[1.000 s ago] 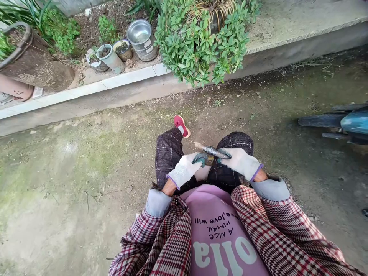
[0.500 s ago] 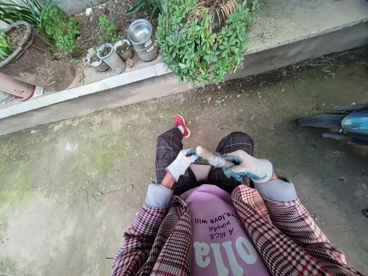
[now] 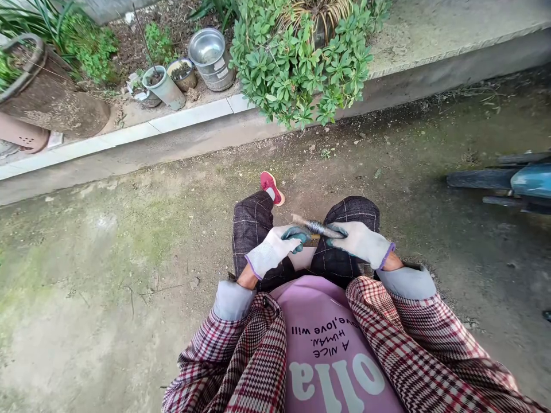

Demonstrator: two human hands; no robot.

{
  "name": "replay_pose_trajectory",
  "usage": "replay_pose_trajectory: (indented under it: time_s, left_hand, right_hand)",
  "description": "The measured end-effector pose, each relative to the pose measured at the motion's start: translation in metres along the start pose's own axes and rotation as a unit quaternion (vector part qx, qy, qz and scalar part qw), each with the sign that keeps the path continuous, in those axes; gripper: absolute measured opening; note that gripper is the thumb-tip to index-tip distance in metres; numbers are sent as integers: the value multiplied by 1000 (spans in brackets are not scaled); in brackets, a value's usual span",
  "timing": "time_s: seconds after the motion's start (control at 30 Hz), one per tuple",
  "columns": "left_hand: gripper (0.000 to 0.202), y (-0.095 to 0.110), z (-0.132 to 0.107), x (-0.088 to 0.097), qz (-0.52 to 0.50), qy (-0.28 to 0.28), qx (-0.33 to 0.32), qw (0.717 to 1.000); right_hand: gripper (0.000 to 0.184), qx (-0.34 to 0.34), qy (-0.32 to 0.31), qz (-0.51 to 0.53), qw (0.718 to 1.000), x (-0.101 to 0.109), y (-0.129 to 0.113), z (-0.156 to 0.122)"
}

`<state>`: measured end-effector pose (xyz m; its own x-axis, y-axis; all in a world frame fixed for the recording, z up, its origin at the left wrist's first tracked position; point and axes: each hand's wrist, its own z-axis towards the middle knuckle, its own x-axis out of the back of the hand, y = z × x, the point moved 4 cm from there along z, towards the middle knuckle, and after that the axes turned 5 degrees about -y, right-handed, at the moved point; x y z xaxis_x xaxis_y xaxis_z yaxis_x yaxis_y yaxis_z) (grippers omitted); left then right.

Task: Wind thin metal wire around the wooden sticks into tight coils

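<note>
Both my hands wear white knit gloves with blue-green palms and meet over my lap. A short wooden stick wound with grey wire (image 3: 315, 226) lies across between them. My right hand (image 3: 359, 241) is closed on the stick's right end. My left hand (image 3: 279, 248) pinches near the stick's lower left part, its fingertips curled; what exactly they hold is too small to make out. I sit with dark checked trousers (image 3: 253, 229) and a red shoe (image 3: 271, 187) stretched forward over bare ground.
A raised concrete curb (image 3: 189, 117) runs across ahead, bearing a leafy green shrub (image 3: 301, 63), a metal bucket (image 3: 212, 53), small pots (image 3: 162, 87) and a large tipped brown pot (image 3: 51, 97). Part of a blue vehicle (image 3: 512, 180) stands at the right.
Half a second ago my right hand was turned palm-up with the stick raised; it has rolled back over, and the stick lies lower and flatter again. My left hand has shifted slightly right.
</note>
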<state>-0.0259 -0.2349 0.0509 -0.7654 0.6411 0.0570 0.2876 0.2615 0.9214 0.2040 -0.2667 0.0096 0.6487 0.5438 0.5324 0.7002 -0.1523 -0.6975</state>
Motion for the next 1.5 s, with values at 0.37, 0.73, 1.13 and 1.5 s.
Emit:
replay_pose_trajectory:
  time_s: [0.37, 0.73, 1.13, 1.5]
  left_hand:
    - [24, -21, 5, -14, -124, -16, -6, 992]
    - [11, -26, 5, -9, -14, -2, 14, 1000]
    - [14, -10, 22, 22, 76, -1, -8, 997]
    - [30, -4, -5, -5, 10, 28, 11, 999]
  right_hand:
    - [44, 32, -70, 334, 939, 4, -20, -13]
    - [48, -7, -15, 473, 881, 5, -17, -15]
    - [15, 79, -195, 50, 976, -13, -20, -14]
    - [13, -26, 26, -61, 997, 4, -8, -7]
